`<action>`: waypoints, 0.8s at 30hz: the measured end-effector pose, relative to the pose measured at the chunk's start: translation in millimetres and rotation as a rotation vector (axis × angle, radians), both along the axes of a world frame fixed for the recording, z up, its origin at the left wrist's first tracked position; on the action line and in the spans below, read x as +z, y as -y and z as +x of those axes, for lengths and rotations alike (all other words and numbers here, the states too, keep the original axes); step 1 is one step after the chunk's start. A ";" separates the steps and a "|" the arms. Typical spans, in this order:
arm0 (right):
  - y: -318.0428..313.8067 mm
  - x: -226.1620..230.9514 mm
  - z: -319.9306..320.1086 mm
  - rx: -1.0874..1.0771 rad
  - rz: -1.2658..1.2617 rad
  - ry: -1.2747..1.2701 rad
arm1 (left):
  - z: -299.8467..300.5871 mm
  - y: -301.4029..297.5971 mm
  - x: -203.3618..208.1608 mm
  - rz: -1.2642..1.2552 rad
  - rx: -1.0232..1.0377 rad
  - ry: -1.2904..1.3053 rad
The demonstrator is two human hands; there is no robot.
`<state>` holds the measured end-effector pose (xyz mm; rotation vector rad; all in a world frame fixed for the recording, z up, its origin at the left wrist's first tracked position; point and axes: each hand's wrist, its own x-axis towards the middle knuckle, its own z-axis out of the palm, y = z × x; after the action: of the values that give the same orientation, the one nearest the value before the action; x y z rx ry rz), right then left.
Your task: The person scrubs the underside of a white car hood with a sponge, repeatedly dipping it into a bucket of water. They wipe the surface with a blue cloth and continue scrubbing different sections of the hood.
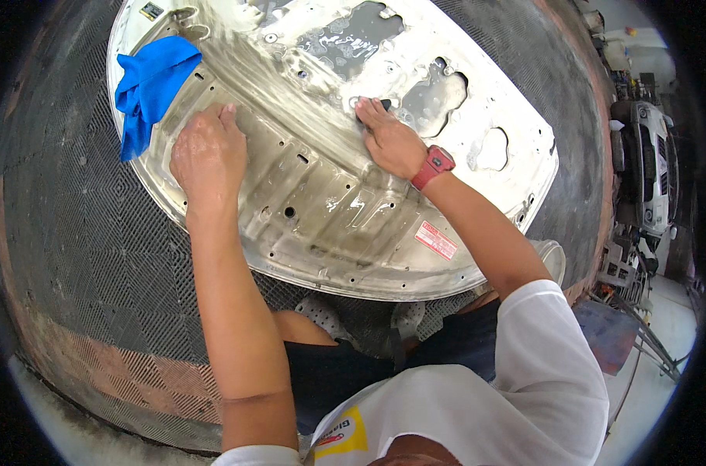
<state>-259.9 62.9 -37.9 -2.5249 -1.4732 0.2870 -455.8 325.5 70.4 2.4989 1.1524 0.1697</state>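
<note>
A white car body panel (pixel 322 182) with cutouts and small holes lies in front of me, its surface wet and streaked with grey-brown film. My left hand (pixel 209 151) rests at the panel's left part, fingers curled in; whatever they may hold is hidden. Farther right, my right hand (pixel 396 144) presses on the panel beside the large cutouts. Under its fingertips a small dark piece (pixel 386 104) peeks out, mostly covered, so I cannot tell its kind. A blue cloth (pixel 155 81) drapes over the panel's far left edge, just beyond my left hand.
Dark ribbed floor tiles (pixel 81 210) surround the panel, with a reddish strip (pixel 147 373) at the lower left. A red and white label (pixel 434 239) sticks near the panel's near edge. Toward the right stand a white vehicle (pixel 650 167) and a dark board (pixel 605 334).
</note>
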 end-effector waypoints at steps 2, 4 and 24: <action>2.2 7.8 6.1 0.072 -0.076 0.042 | -0.9 0.0 1.1 -0.003 0.017 -0.001; -7.1 12.4 23.7 0.001 -0.146 0.136 | 0.3 2.8 1.7 -0.003 0.031 0.010; 0.0 14.1 -20.2 0.147 -0.008 -0.139 | -3.1 3.8 1.7 -0.007 0.016 0.071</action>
<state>-280.1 62.8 -23.9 -2.3531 -1.6075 0.4823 -458.9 321.7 72.1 2.4576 1.1426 0.2568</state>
